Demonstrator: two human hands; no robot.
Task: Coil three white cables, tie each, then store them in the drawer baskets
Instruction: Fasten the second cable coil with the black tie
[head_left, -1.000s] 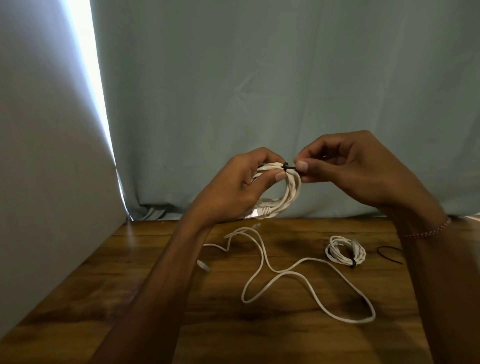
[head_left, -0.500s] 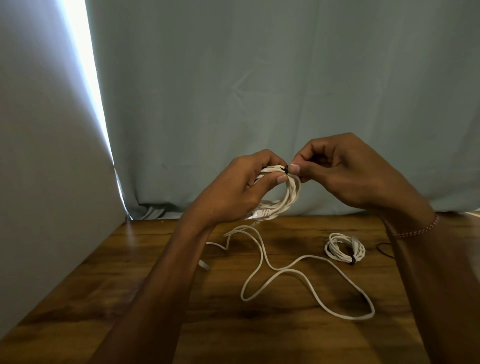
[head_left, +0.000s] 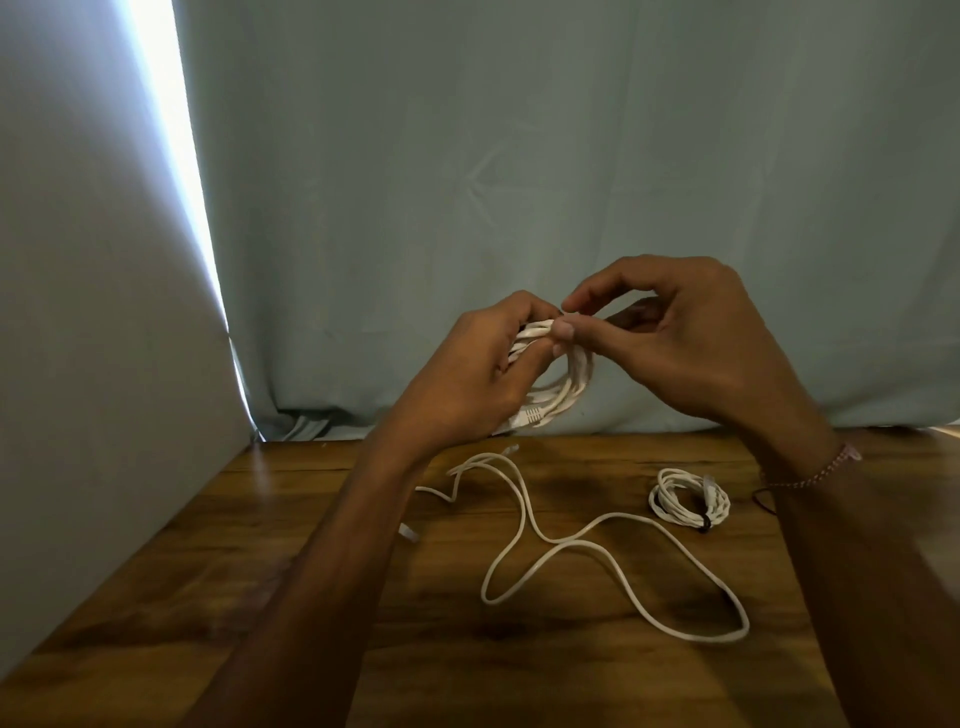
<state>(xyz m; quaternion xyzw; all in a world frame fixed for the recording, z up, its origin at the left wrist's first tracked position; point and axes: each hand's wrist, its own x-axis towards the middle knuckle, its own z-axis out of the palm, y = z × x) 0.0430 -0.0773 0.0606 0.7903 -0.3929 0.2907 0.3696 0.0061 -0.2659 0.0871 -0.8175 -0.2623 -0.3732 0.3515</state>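
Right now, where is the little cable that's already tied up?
In the head view, the tied coil lies on the table at the right, below the right hand, next to the loose cable.

The wooden table (head_left: 311, 597) has a glossy, dark-grained top. A loose white cable (head_left: 571, 543) snakes across the middle of it in a couple of big loops. Off to the right sits a coiled white cable (head_left: 688, 500), cinched with a black tie (head_left: 705, 526). A thin black strand (head_left: 762, 501) lies just right of that.
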